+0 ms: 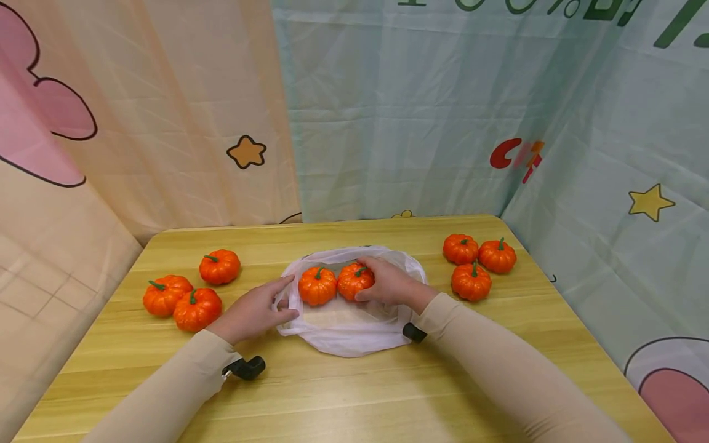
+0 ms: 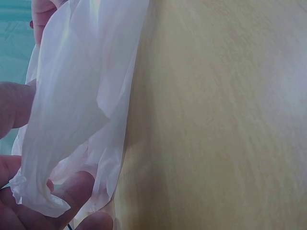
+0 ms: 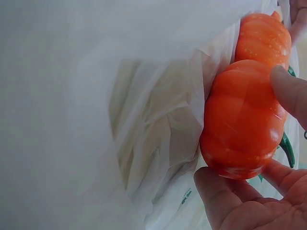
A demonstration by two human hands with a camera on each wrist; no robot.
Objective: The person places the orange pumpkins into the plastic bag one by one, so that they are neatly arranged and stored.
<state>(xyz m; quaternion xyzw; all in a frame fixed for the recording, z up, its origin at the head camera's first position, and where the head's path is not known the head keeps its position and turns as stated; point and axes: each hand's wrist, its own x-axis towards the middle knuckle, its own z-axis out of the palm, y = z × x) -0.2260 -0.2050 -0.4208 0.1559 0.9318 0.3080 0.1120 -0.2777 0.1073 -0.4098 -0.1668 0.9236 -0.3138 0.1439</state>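
Note:
A white plastic bag (image 1: 354, 344) lies spread on the table with its mouth facing up. Inside it two small orange pumpkins with green stems sit side by side: the left pumpkin (image 1: 317, 286) and the right pumpkin (image 1: 354, 281). My right hand (image 1: 396, 284) reaches in and grips the right pumpkin, thumb and fingers on opposite sides, as the right wrist view also shows on the pumpkin (image 3: 242, 120). At the bag's left rim, my left hand (image 1: 260, 307) holds the edge; in the left wrist view its fingers (image 2: 76, 191) curl round the thin plastic (image 2: 72, 110).
Three more pumpkins (image 1: 198, 309) stand in a group on the left of the wooden table (image 1: 310, 406). Another three (image 1: 471, 282) are grouped at the back right. Printed fabric (image 1: 388, 123) hangs behind the table and along both sides.

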